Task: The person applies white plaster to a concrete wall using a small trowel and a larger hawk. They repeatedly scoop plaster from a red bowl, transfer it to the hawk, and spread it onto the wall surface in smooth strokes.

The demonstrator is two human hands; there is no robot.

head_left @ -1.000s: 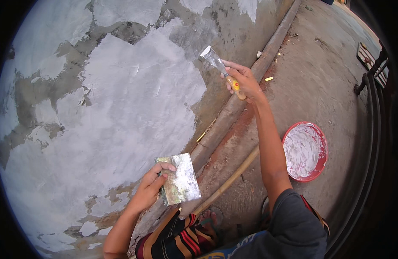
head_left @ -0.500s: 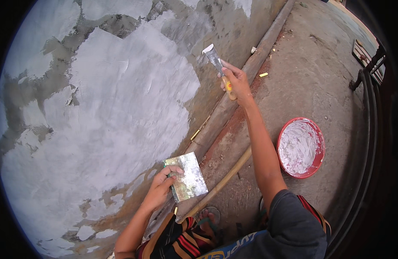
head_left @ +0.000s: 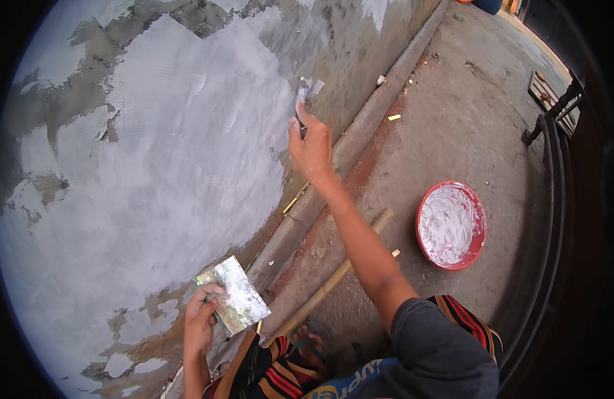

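Observation:
My right hand [head_left: 312,147] is closed round a putty knife [head_left: 302,100], its blade against the wall [head_left: 347,73] at the edge of the white coat. A small patch of fresh white putty [head_left: 316,87] shows beside the blade. Lower down, my left hand [head_left: 202,312] grips a flat metal plate [head_left: 237,296] by its edge, thumb on top; its face is smeared and shiny. White putty [head_left: 174,133] covers much of the wall in uneven patches, with bare grey between.
A red basin [head_left: 481,243] of white putty stands on the concrete floor to the right. A bamboo pole [head_left: 320,290] lies near my feet. Along the wall's foot runs a rounded ledge [head_left: 360,130]. A dark metal frame [head_left: 561,179] is at the far right.
My right hand has swung left, bringing the putty knife from in front of the wall onto its surface, where a fresh smear shows. My left hand and the plate have shifted left and down.

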